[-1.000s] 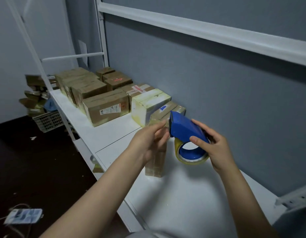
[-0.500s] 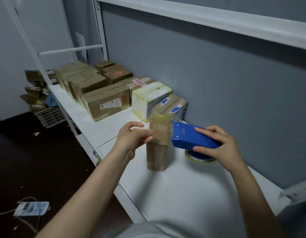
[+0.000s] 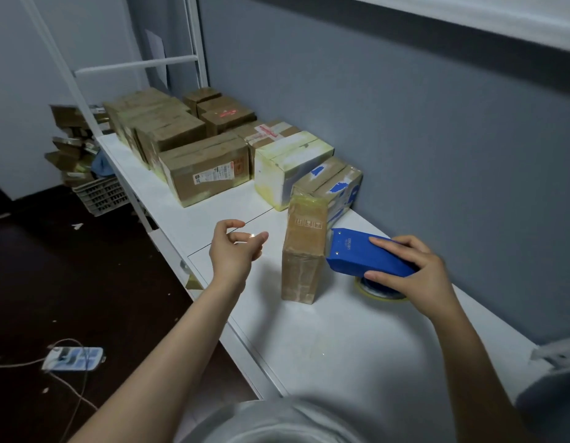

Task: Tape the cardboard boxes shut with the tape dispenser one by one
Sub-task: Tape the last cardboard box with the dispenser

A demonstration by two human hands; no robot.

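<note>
A narrow brown cardboard box [image 3: 304, 247] stands on end on the white shelf [image 3: 341, 343], its top covered in shiny tape. My right hand [image 3: 414, 276] grips the blue tape dispenser [image 3: 363, 254], whose front edge touches the box's right side; the yellowish tape roll [image 3: 378, 290] shows under it. My left hand [image 3: 235, 247] hovers left of the box, apart from it, fingers loosely curled and holding nothing.
Several taped cardboard boxes [image 3: 207, 169] line the shelf toward the far left, along the grey wall. A white and blue box [image 3: 338, 183] sits right behind the standing box. On the dark floor lie a power strip [image 3: 73, 358] and a plastic crate [image 3: 101, 195].
My left hand has let go of the standing box and drawn back to the left. The dispenser has come down from the box's top to its right side, lying nearly flat.
</note>
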